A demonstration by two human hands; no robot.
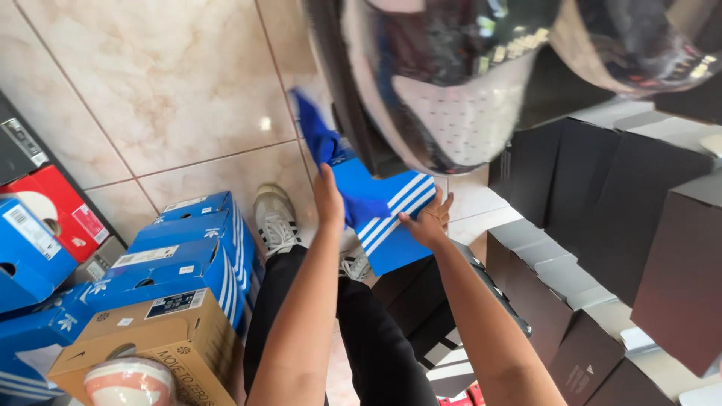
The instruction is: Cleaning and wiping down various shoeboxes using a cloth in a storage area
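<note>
Your widest open passage is the bare tiled floor [173, 98] up and to the left, while your left hand [329, 197] and right hand [429, 223] already sit tight against the blue shoebox [387, 214] between them. On your left, stacked blue boxes [192, 248] and a brown carton [162, 338] wall off that side. On your right, dark boxes [602, 248] crowd close, and a shiny wrapped shoe [466, 83] hangs overhead.

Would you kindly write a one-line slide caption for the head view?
Both hands, left and right, grip a blue striped shoebox above stacked blue boxes.
</note>
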